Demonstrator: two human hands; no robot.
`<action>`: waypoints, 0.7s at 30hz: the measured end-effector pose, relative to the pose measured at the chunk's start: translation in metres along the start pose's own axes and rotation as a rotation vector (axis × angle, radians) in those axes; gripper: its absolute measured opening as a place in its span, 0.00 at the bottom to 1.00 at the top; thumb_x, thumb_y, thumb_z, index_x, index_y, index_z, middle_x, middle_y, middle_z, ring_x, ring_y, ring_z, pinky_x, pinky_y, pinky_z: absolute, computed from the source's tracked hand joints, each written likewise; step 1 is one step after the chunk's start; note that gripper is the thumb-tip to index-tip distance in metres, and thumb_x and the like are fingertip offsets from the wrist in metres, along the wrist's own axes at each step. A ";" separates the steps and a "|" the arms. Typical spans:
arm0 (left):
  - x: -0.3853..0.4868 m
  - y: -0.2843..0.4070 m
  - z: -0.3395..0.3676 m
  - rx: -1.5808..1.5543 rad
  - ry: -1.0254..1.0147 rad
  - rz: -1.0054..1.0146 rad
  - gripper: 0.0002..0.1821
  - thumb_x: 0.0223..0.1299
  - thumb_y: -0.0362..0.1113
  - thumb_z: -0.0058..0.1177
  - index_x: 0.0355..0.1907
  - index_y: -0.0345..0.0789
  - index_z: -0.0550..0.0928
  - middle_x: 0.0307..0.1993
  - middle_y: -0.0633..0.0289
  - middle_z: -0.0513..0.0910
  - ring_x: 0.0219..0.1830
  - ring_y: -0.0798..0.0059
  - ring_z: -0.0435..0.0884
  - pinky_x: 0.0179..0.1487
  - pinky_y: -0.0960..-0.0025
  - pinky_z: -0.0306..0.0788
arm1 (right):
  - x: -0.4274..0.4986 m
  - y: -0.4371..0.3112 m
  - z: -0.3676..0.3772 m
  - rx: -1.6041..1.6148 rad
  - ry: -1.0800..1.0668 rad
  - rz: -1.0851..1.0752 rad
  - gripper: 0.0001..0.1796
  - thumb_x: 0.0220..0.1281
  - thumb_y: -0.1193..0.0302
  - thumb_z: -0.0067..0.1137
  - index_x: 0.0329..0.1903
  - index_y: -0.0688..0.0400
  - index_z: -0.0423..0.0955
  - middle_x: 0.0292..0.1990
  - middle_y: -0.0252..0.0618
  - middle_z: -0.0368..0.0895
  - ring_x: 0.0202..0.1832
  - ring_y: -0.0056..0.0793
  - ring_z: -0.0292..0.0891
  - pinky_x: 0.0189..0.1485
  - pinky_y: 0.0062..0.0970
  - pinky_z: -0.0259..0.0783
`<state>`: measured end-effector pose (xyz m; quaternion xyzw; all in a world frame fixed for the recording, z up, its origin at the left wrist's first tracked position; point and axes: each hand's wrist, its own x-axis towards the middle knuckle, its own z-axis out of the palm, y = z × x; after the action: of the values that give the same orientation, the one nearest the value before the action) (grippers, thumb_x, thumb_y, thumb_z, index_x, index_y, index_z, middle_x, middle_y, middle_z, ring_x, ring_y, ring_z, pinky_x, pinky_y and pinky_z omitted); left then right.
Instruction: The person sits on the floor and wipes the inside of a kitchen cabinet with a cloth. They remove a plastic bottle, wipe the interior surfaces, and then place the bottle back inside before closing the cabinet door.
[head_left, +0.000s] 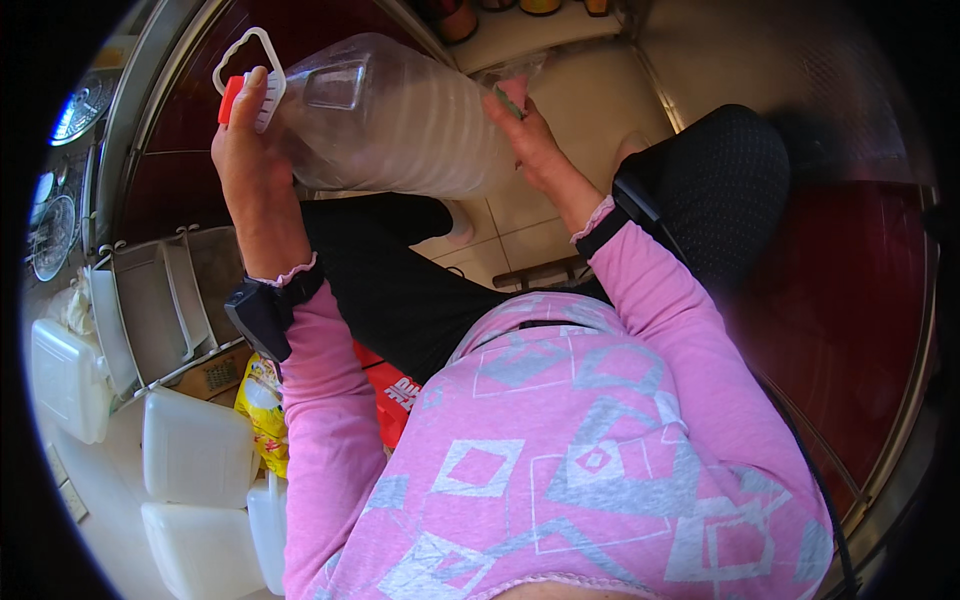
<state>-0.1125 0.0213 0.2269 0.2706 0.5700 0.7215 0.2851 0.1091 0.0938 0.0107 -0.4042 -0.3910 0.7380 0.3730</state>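
Note:
A large clear plastic jug (397, 120) lies sideways in front of me, its neck to the left and its base to the right. Around the neck, by the red cap (229, 100) and the white carrying handle (251, 45), my left hand (251, 150) is closed with its thumb on top. At the base end is my right hand (529, 139), which pinches a small pink and green piece (514, 93), maybe a sponge or cloth, against or close to the jug. The fingers on the jug's far side are hidden.
White plastic containers (199, 446) and a yellow bag (264, 412) are at the lower left, below a metal rack (157, 300). Dark red cabinet doors (840, 300) stand on both sides. Several containers sit on a low shelf (540, 34) ahead, beyond the tiled floor (517, 232).

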 end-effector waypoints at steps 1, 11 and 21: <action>0.001 0.000 0.000 -0.007 0.009 -0.008 0.16 0.56 0.35 0.68 0.42 0.29 0.81 0.36 0.58 0.84 0.37 0.71 0.84 0.44 0.71 0.78 | -0.001 0.000 -0.001 0.013 0.075 -0.004 0.30 0.67 0.53 0.59 0.65 0.56 0.66 0.56 0.35 0.75 0.56 0.23 0.72 0.56 0.26 0.69; -0.005 -0.025 -0.003 -0.048 0.031 -0.054 0.18 0.54 0.34 0.70 0.44 0.30 0.81 0.37 0.60 0.84 0.37 0.74 0.84 0.43 0.73 0.76 | 0.005 0.010 -0.003 -0.310 0.318 -0.172 0.26 0.68 0.53 0.54 0.58 0.60 0.70 0.45 0.45 0.81 0.47 0.41 0.79 0.51 0.35 0.74; -0.022 -0.045 0.036 0.265 0.108 0.091 0.24 0.47 0.36 0.74 0.45 0.26 0.80 0.38 0.60 0.82 0.38 0.77 0.80 0.46 0.74 0.72 | -0.044 -0.033 0.048 -0.508 0.107 -0.788 0.25 0.72 0.66 0.49 0.67 0.61 0.62 0.63 0.52 0.66 0.62 0.51 0.67 0.63 0.36 0.64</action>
<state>-0.0670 0.0376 0.1893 0.2924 0.6618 0.6657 0.1829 0.0910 0.0564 0.0708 -0.3411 -0.6631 0.3991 0.5335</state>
